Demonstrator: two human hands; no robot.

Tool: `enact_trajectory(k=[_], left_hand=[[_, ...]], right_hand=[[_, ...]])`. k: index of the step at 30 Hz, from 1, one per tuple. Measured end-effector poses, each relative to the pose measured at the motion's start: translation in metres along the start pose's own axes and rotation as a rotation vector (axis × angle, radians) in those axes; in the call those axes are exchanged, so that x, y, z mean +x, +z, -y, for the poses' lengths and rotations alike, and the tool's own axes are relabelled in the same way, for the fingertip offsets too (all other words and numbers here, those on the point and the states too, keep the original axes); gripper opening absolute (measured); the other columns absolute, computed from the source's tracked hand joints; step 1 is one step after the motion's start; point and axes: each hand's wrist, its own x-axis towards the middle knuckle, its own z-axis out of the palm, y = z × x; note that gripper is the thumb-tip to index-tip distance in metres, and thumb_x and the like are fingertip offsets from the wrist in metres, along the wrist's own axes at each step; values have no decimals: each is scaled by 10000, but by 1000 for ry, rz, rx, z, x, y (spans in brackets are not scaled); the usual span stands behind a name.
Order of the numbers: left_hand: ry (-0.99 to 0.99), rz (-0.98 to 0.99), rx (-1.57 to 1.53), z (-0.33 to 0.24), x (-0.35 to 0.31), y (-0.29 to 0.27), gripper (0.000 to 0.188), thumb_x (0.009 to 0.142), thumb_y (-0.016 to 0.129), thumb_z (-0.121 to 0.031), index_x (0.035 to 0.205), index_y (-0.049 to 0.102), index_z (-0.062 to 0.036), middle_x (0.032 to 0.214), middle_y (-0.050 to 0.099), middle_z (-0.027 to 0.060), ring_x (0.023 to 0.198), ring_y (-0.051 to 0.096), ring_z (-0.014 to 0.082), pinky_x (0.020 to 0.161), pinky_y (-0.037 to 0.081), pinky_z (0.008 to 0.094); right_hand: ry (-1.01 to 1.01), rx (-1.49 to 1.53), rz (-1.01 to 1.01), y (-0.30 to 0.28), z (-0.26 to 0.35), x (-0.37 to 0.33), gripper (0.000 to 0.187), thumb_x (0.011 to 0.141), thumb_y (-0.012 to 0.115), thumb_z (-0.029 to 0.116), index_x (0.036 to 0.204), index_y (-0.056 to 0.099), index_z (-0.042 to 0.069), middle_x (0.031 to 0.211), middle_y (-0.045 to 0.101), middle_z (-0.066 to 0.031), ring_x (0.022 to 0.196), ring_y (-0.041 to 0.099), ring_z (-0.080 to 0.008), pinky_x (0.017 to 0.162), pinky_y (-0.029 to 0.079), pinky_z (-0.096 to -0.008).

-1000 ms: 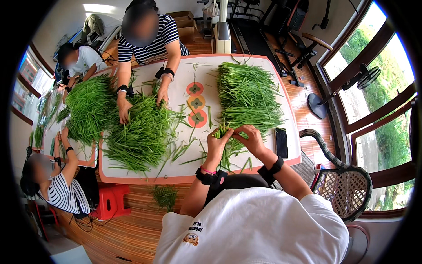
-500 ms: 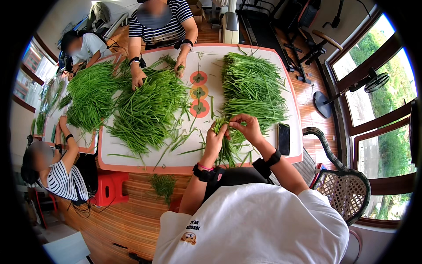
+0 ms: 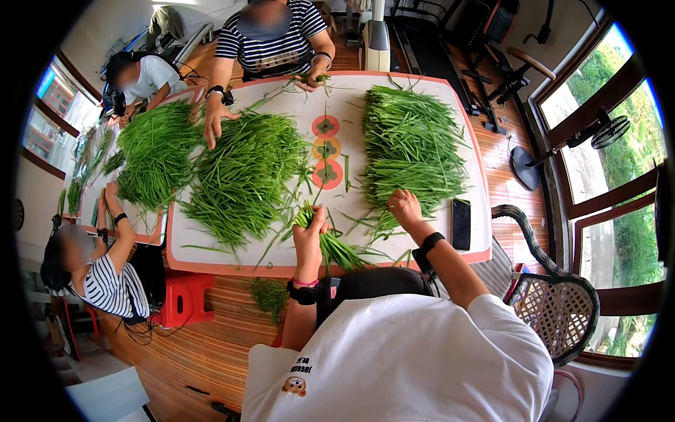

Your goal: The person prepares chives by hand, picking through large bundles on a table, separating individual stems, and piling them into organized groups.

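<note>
My left hand (image 3: 308, 238) is wrapped round a bunch of garlic chives (image 3: 340, 249) at the table's near edge. The stalks fan out from my grip toward the lower right. My right hand (image 3: 406, 209) is at the near edge of a wide pile of chives (image 3: 413, 144) on the right side of the table. Its fingers are curled together; what they pinch, if anything, is too small to tell. A second large heap of chives (image 3: 242, 172) lies left of the table's middle, with loose stalks scattered between it and my left hand.
A black phone (image 3: 460, 224) lies at the table's right edge. Across the table, a co-worker in stripes (image 3: 281, 42) reaches over the middle heap. Two more people are at the left, by another chive heap (image 3: 156, 151). A red stool (image 3: 184, 299) and a lattice-backed chair (image 3: 550, 309) flank the table.
My right hand has left the bunch and moved right to the pile's near edge. My left hand, still gripping the bunch, has shifted left and nearer. The co-worker's hands have moved apart.
</note>
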Motion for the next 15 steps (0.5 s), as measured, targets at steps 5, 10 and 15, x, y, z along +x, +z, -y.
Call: enact_trajectory(k=[5,10,15], left_hand=[[9,11,25,9,5,3,134,826,624,-113,831,576,12,635,484,-11,519,413,82,540,400,259],[26,130,122,23,11,25,159,788,675,-115,879,627,5,616,515,-31,500,410,52,474,342,219],[85,177,95,25,12,47,149,795,672,-113,883,624,-3,595,495,-49,509,397,28,454,306,195]], right_hand=[[39,201,-43,-38,19,10,113,704,667,142,790,613,92,785,613,-40,812,577,-224,750,409,-347],[-5,458,-130,-84,69,22,142,711,682,99,828,627,40,788,629,-73,753,596,-255,700,449,-334],[-26,643,-75,-95,99,26,155,730,678,78,857,625,7,810,634,-94,744,611,-244,665,479,-313]])
